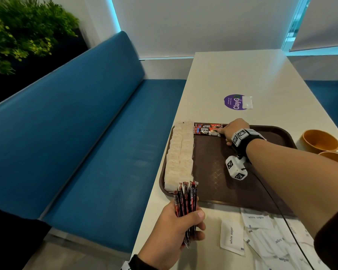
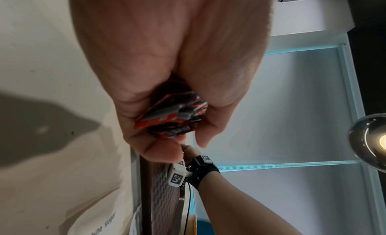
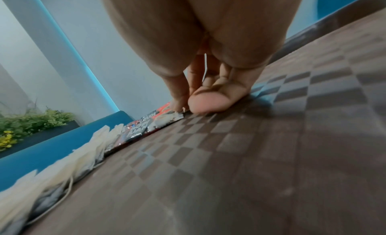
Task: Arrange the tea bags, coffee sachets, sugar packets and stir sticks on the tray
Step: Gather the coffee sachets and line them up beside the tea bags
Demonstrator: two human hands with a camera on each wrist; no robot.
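A brown tray (image 1: 222, 184) lies on the white table. Two columns of tea bags (image 1: 180, 154) fill its left side. Two red coffee sachets (image 1: 207, 130) lie side by side along its far edge. My right hand (image 1: 222, 131) reaches over the tray and pinches the right end of the nearer sachet (image 3: 146, 124), with the fingertips (image 3: 177, 105) down on it. My left hand (image 1: 193, 221) grips an upright bundle of coffee sachets (image 1: 185, 199) at the tray's near left corner; the bundle's ends (image 2: 175, 116) show inside the curled fingers. White sugar packets (image 1: 231, 236) lie scattered on the table in front of the tray.
Two orange cups (image 1: 318, 141) stand right of the tray. A purple sticker (image 1: 232, 102) and a clear packet (image 1: 247, 102) lie farther back on the table. A blue bench (image 1: 86, 143) runs along the table's left edge.
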